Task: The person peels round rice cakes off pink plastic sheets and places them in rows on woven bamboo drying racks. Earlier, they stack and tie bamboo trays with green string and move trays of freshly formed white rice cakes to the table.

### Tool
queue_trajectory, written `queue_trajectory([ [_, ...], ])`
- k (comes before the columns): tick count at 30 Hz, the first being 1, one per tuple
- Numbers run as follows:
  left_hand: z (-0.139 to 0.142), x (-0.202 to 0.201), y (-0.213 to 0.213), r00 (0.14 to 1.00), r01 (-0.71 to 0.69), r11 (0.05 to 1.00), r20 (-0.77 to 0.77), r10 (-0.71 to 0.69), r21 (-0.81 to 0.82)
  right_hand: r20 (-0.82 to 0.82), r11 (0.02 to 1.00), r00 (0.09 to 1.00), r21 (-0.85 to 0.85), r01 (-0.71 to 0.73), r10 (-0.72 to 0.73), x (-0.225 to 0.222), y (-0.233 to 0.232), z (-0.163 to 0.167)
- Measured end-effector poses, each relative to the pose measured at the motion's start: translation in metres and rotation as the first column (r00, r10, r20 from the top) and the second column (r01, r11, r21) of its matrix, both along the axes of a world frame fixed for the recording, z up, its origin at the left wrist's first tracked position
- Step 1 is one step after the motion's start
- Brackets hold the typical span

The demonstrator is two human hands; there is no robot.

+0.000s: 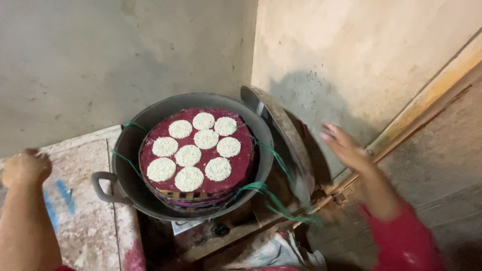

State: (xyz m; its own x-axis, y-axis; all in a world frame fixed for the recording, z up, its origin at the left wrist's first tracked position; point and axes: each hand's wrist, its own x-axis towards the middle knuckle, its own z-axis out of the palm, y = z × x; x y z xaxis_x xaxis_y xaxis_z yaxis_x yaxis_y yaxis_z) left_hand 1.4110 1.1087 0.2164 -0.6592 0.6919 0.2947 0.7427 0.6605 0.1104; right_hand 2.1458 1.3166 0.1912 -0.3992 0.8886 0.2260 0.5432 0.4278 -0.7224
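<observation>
Reaching open-fingered and empty, the right hand (346,145) nears the lid (281,140) at the wok's (150,200) 3 o'clock; grip its rim firmly. Left hand (25,168) rests fisted, empty.

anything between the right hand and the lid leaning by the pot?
Nothing visible. The right hand is open, just right of the lid, which leans on edge between pot and wall. Only bare wall shows in the gap.
</observation>
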Motion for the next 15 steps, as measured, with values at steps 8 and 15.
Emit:
queue_trajectory([
  [8,0.009,0.152,-0.094,0.975,0.224,0.943,-0.044,-0.220,0.247,-0.189,0.975,0.976,0.172,0.138,-0.105,-0.070,0.163,-0.102],
  [15,-0.025,0.182,-0.219,0.992,-0.101,0.983,0.087,0.089,0.151,-0.226,0.942,0.953,0.221,0.250,-0.200,-0.059,0.191,-0.133],
])
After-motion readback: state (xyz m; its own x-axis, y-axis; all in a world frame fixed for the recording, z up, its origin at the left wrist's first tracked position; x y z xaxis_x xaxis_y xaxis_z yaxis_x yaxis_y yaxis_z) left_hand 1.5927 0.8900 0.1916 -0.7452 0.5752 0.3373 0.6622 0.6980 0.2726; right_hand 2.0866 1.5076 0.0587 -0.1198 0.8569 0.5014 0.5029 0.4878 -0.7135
